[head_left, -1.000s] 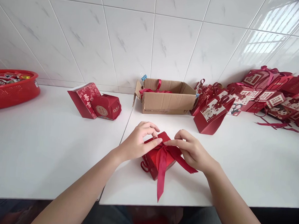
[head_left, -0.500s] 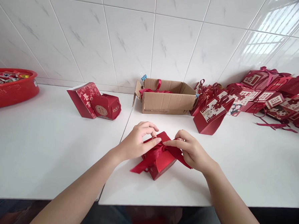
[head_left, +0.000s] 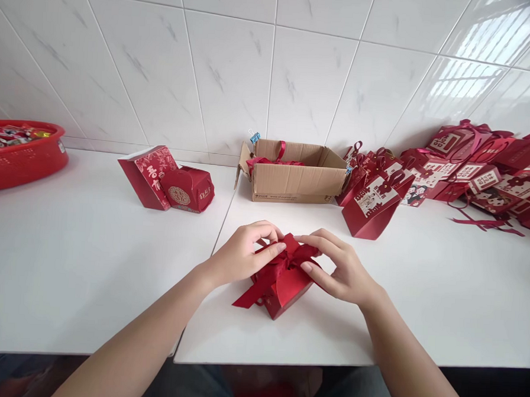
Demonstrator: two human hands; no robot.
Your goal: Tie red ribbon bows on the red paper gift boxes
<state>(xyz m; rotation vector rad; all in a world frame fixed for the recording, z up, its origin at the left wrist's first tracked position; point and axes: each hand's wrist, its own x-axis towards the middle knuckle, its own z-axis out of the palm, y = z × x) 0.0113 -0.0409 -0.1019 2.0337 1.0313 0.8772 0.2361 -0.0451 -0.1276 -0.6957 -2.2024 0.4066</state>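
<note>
A small red gift box (head_left: 286, 294) stands on the white table (head_left: 88, 260) just in front of me, with a red ribbon (head_left: 260, 284) across its top. My left hand (head_left: 239, 253) pinches the ribbon at the box's top left. On the other side, my right hand (head_left: 339, 267) has its fingers curled over the ribbon's knot. One ribbon tail hangs down the box's left side onto the table.
An open cardboard box (head_left: 295, 173) with red ribbons stands behind. Left of it lean two red packets (head_left: 168, 178). A red basket (head_left: 21, 153) sits at the far left. Several finished red gift bags (head_left: 448, 172) crowd the back right, with a loose ribbon (head_left: 486, 223) beside them.
The ribbon tail that hung toward me swung to the box's left side. My right hand shifted over the knot, and the right tail is now under it.
</note>
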